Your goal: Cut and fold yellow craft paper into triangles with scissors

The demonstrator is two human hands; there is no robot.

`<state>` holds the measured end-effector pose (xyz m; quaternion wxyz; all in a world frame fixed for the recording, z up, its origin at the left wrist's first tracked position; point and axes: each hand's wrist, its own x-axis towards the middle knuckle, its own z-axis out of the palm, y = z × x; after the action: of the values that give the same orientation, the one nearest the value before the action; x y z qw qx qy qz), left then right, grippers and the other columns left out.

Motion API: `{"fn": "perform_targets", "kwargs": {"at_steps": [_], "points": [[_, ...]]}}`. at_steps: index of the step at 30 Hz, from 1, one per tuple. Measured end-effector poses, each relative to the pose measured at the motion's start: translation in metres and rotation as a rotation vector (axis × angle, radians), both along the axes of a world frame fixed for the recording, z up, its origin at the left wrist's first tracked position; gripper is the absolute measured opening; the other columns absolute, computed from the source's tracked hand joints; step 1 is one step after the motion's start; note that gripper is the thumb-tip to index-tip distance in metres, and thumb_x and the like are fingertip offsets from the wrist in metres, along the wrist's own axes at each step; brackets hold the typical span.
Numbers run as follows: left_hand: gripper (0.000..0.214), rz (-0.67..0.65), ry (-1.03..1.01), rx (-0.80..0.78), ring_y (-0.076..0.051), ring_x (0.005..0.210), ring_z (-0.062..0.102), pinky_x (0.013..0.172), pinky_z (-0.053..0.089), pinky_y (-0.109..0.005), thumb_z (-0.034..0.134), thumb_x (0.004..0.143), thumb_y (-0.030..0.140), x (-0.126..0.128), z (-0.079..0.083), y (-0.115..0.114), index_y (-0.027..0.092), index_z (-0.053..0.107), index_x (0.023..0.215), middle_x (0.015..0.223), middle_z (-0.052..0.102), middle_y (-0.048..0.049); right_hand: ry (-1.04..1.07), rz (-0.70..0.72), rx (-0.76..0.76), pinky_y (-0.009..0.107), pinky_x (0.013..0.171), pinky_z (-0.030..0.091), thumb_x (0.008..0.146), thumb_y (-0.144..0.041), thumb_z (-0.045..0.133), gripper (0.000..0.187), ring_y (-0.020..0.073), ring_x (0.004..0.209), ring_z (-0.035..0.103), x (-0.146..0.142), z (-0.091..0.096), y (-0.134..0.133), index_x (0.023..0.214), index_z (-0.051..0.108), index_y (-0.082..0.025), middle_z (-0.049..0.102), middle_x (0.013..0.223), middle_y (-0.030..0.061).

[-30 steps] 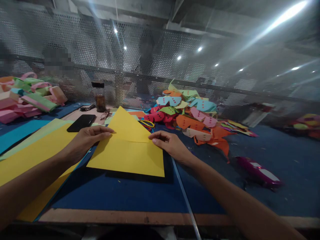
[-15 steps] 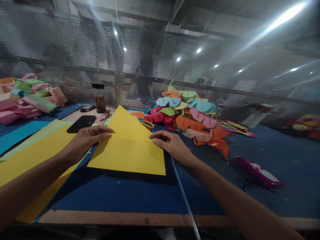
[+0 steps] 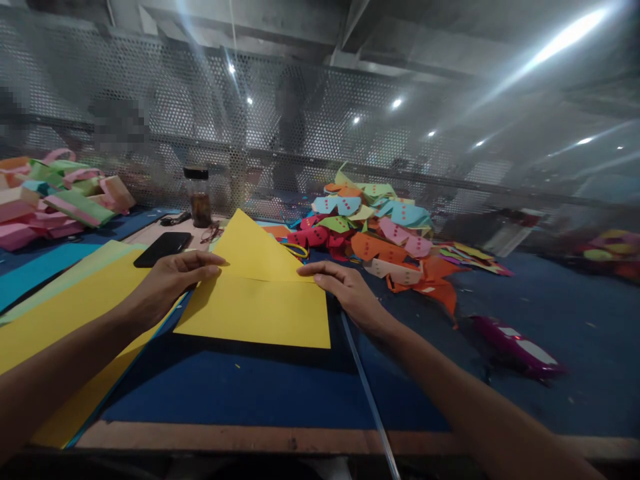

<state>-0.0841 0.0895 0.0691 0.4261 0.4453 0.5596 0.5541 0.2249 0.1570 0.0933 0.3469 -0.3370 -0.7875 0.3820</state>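
At yellow sheet (image 3: 255, 310): left hand (image 3: 175, 283) unmoved, right hand's (image 3: 353, 293) thumb slightly farther out.

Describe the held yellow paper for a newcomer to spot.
Over the blue tabletop, find the left hand and right hand. Between them is the yellow paper, a line across its middle. Unlike the yellow sheet to the left, it's held and tapers to a far peak.

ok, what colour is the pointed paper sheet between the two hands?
The pointed paper sheet is plain yellow; best seen in the head view.
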Motion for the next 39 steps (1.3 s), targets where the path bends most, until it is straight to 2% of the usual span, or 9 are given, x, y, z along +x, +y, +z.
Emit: {"fn": "perform_targets", "kwargs": {"at_steps": [4,11,16,22,28,33,36,39], "points": [[0.034,-0.010,0.059,0.048,-0.012,0.070,0.061,0.057,0.047,-0.017,0.089,0.065,0.041,0.000,-0.001,0.001,0.023,0.079,0.091,0.082,0.073,-0.0021,-0.025,0.031,0.023,0.037,0.090,0.050,0.087,-0.037,0.061,0.029,0.0224,0.099,0.067,-0.002,-0.001,0.000,0.107,0.073,-0.019,0.075,0.109,0.0071],[0.030,-0.013,0.128,0.099,-0.012,0.073,0.058,0.059,0.045,-0.019,0.087,0.067,0.042,-0.004,-0.004,0.003,0.025,0.080,0.091,0.086,0.072,-0.0024,0.001,0.056,0.035,0.037,0.093,0.050,0.087,-0.031,0.061,0.024,0.0218,0.104,0.067,-0.001,-0.003,0.002,0.105,0.072,-0.019,0.074,0.110,0.0081],[0.032,-0.013,0.140,0.115,-0.014,0.074,0.058,0.060,0.046,-0.021,0.087,0.067,0.046,-0.007,-0.007,0.004,0.024,0.080,0.089,0.089,0.072,-0.0042,-0.004,0.072,0.020,0.034,0.086,0.052,0.086,-0.038,0.066,0.027,0.0209,0.097,0.068,-0.001,-0.004,0.000,0.104,0.072,-0.018,0.074,0.108,0.0076],[0.034,-0.009,0.109,0.091,-0.013,0.076,0.060,0.060,0.046,-0.018,0.089,0.064,0.048,-0.007,-0.007,0.005,0.023,0.081,0.086,0.088,0.073,-0.0033,0.002,0.062,0.042,0.034,0.084,0.052,0.085,-0.040,0.068,0.028,0.0205,0.093,0.068,-0.001,-0.005,0.001,0.102,0.072,-0.018,0.074,0.106,0.0071],[0.030,-0.009,0.077,0.054,-0.011,0.072,0.061,0.059,0.047,-0.015,0.088,0.066,0.042,-0.004,-0.002,0.002,0.024,0.080,0.088,0.085,0.073,-0.0020,-0.024,0.057,0.074,0.035,0.086,0.052,0.086,-0.031,0.063,0.026,0.0205,0.094,0.067,0.000,-0.003,0.001,0.106,0.073,-0.019,0.074,0.109,0.0077],[0.031,0.011,-0.027,-0.041,-0.015,0.065,0.065,0.051,0.048,-0.018,0.084,0.065,0.038,0.001,0.008,-0.004,0.023,0.081,0.092,0.079,0.075,-0.0034,0.002,0.037,0.091,0.039,0.098,0.047,0.085,-0.022,0.053,0.031,0.0218,0.105,0.065,0.002,0.000,0.002,0.105,0.076,-0.021,0.073,0.113,0.0056],[0.026,0.018,-0.003,0.016,-0.015,0.064,0.065,0.049,0.047,-0.019,0.079,0.067,0.037,0.000,0.010,-0.006,0.022,0.081,0.089,0.080,0.075,-0.0042,0.036,0.059,0.055,0.039,0.103,0.045,0.079,-0.016,0.049,0.040,0.0219,0.109,0.064,0.002,-0.001,0.004,0.106,0.077,-0.023,0.073,0.115,0.0033],[0.025,-0.010,0.050,0.099,-0.018,0.070,0.067,0.051,0.048,-0.021,0.072,0.073,0.039,-0.003,0.008,-0.007,0.023,0.082,0.090,0.089,0.076,-0.0058,0.052,0.073,0.035,0.039,0.103,0.045,0.076,-0.012,0.046,0.048,0.0212,0.110,0.064,0.004,-0.002,0.007,0.110,0.077,-0.025,0.073,0.118,0.0019]]}}
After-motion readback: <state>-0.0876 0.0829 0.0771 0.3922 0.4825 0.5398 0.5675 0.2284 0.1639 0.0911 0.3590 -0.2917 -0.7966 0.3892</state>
